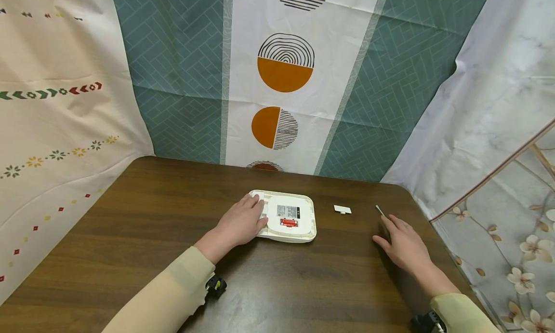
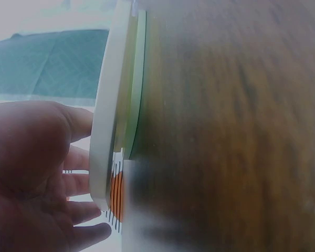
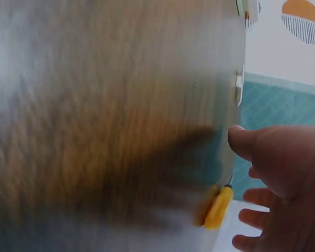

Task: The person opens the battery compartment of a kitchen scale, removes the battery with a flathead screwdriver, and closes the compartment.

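Note:
A flat white device with rounded corners lies on the table with a grey label and a red sticker facing up. My left hand rests on its left side, fingers stretched over the edge and thumb on top; the left wrist view shows the white rim edge-on beside that hand. Over at the right, my right hand hovers above the table with loosely bent fingers. By its fingertips lies a screwdriver with a yellow handle; only its thin shaft shows in the head view. Between device and screwdriver lies a small white cover.
The brown wooden table ends at a patterned cloth curtain at the back. Pale cloths hang at the left and right sides. Each wrist wears a black strapped camera.

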The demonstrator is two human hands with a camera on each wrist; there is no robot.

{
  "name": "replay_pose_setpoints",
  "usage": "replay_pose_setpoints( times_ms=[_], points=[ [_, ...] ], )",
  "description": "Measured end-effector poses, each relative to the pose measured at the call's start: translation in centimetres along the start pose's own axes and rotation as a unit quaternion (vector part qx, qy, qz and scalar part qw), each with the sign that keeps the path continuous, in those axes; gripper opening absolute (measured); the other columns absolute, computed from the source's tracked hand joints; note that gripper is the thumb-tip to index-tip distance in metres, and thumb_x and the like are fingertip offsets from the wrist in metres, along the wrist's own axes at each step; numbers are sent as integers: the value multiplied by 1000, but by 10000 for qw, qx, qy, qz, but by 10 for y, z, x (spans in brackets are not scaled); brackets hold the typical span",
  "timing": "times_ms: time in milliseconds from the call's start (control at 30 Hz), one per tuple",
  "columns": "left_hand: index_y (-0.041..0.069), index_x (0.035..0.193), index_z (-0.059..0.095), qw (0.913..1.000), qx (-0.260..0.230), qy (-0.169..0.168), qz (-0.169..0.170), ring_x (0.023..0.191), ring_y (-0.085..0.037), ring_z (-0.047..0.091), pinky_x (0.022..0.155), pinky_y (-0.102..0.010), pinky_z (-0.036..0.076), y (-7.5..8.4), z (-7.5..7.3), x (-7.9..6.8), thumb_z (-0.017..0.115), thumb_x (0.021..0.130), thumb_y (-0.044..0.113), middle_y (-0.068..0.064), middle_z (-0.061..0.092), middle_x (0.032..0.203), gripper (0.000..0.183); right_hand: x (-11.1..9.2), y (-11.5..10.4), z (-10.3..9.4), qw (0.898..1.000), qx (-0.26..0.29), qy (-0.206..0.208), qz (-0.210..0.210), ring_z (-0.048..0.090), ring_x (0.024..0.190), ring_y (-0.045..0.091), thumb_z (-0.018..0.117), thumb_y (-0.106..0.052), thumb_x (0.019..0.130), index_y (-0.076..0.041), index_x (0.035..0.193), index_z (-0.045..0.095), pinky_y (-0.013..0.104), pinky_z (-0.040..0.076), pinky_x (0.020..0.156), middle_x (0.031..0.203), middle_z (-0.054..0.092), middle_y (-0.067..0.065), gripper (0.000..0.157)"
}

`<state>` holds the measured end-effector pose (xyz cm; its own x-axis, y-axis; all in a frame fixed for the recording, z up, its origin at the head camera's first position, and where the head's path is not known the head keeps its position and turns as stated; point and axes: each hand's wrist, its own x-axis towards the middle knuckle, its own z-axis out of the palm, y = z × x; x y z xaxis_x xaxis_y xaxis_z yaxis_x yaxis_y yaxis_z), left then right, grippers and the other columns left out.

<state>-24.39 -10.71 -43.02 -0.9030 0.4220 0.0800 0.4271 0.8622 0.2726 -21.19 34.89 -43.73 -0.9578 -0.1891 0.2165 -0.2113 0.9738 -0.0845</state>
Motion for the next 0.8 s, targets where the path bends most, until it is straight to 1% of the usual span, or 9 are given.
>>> replay_pose_setpoints(
  times_ms=[200,333,467,633,800],
  points=[
    [-5,161,52,10000,22,14,1,162,-45,32,130,-56,31,-2,2,0,59,116,35,-26,42,171,61,2,9,0,9991,-104,-253,330,51,133,66,77,-34,106,11,155,52,79,46,103,149,52,42,71],
    [-5,161,52,10000,10,10,3,162,-45,32,131,-56,31,-1,2,1,59,116,35,-26,42,171,61,5,14,-1,9979,-177,-376,503,54,126,66,75,-32,107,10,154,52,77,50,94,142,55,42,68],
    [-5,161,52,10000,-1,2,10,162,-45,32,131,-56,31,-1,1,0,59,116,35,-26,42,170,61,6,16,-1,9978,-209,-320,539,59,117,64,77,-27,105,11,151,55,75,53,90,133,59,42,63],
    [-5,160,52,10000,-17,15,2,162,-45,32,131,-56,30,-1,1,0,59,116,35,-26,42,170,61,6,20,-1,9982,-119,-152,559,65,107,59,78,-17,102,8,144,61,73,56,80,123,65,36,52],
    [-5,160,52,10000,32,44,6,162,-46,33,131,-55,31,-1,2,0,59,116,35,-26,43,170,61,7,22,-3,9971,-108,-287,696,68,99,55,76,-10,100,6,140,64,69,58,73,114,68,31,45]
  ],
)
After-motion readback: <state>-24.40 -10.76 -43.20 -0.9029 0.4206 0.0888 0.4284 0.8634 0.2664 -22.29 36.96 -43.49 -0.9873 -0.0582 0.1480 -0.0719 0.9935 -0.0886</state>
